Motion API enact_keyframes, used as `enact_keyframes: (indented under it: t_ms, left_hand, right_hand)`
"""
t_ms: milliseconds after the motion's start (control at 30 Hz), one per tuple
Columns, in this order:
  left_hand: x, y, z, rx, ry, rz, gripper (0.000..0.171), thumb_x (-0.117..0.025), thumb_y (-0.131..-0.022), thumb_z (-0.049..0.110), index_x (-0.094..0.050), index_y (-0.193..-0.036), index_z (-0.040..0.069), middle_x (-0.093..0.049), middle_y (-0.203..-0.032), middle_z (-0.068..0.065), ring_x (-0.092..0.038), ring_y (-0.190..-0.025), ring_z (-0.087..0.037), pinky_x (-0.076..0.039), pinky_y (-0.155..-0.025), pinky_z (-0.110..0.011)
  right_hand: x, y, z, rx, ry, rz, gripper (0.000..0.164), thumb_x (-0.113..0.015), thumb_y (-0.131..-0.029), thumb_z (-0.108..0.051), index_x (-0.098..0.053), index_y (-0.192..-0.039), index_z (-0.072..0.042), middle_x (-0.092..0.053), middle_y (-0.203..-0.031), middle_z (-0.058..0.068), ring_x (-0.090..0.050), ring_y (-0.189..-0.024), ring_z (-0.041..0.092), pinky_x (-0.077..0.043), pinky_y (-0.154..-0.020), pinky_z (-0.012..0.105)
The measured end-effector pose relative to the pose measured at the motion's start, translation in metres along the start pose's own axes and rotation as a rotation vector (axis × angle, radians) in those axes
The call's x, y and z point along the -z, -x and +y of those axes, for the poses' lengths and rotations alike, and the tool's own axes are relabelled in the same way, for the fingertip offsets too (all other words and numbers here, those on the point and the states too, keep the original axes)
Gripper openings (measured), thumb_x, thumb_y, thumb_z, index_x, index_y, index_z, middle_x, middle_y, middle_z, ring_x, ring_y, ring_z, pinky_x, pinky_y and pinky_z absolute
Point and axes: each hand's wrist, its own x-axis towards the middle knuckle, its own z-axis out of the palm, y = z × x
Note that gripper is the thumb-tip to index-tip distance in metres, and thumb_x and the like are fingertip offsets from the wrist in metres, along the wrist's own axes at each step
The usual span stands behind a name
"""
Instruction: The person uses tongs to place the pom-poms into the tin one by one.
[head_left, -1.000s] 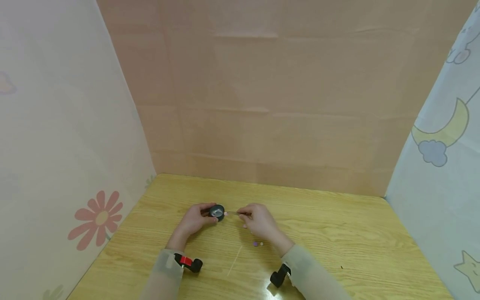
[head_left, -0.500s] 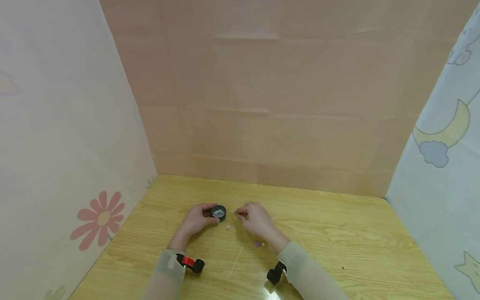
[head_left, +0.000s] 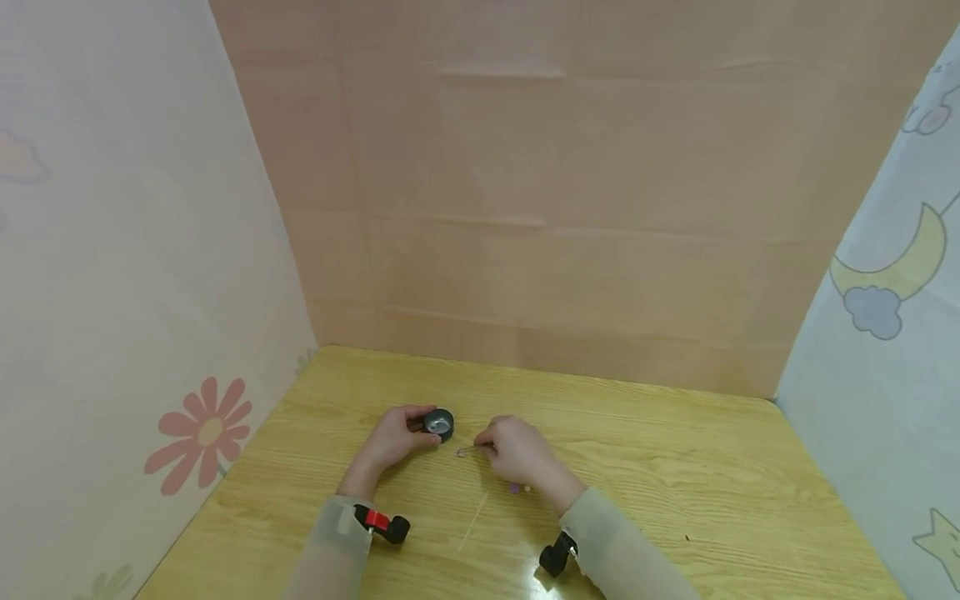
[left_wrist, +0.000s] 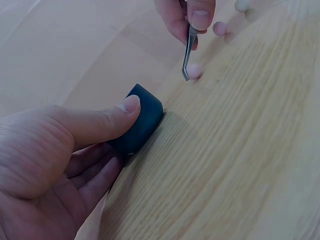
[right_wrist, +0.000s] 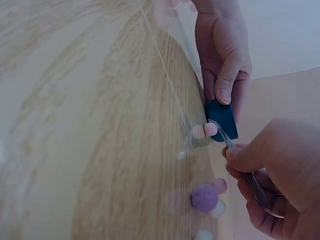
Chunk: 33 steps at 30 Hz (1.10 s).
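Observation:
My left hand (head_left: 393, 437) grips a small dark teal cup (head_left: 438, 424) by its side, thumb on one face and fingers on the other. It stands on the table with its shiny inside showing in the head view. In my right hand (right_wrist: 275, 175) a pair of metal tweezers (right_wrist: 230, 142) is pinched between thumb and fingers. Their bent tips are at a pale pink pom-pom (right_wrist: 211, 129) on the table, just right of and nearer than the cup. Whether the tips squeeze the ball I cannot tell.
A purple pom-pom (right_wrist: 204, 197) lies on the table below my right hand, beside a smaller pink pom-pom (right_wrist: 219, 185) and a whitish pom-pom (right_wrist: 218, 209). A tiny dark speck (head_left: 686, 537) is on the wooden table (head_left: 637, 467) at right. Cloth walls stand around it.
A second ago the tweezers had the pink pom-pom at the cup's rim. Then it lay loose on the table. Now the tweezers have come down to it; the left hand stays nearly still.

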Motion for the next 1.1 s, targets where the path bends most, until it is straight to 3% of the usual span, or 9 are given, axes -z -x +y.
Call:
enact_keyframes:
  t_ms: [500, 1100]
  left_hand:
    - [0.0011, 0.0013, 0.0017, -0.008, -0.018, -0.009, 0.058, -0.088, -0.09, 0.009, -0.067, -0.144, 0.003, -0.066, -0.143, -0.018, -0.064, -0.131, -0.035, -0.052, -0.109, -0.049]
    - [0.0001, 0.0003, 0.0015, 0.01, -0.022, 0.001, 0.059, -0.089, -0.09, 0.012, -0.068, -0.144, 0.007, -0.067, -0.142, -0.015, -0.065, -0.131, -0.033, -0.052, -0.109, -0.05]
  right_hand:
    - [-0.0012, 0.0023, 0.0004, -0.034, 0.028, 0.014, 0.013, -0.079, -0.096, -0.012, -0.087, -0.104, -0.017, -0.074, -0.094, -0.006, -0.067, -0.083, 0.01, -0.058, -0.069, 0.031]
    - [-0.0003, 0.0009, 0.0012, -0.053, -0.027, 0.047, 0.012, -0.078, -0.098, -0.012, -0.087, -0.103, -0.016, -0.071, -0.091, -0.007, -0.062, -0.076, 0.006, -0.056, -0.066, 0.028]
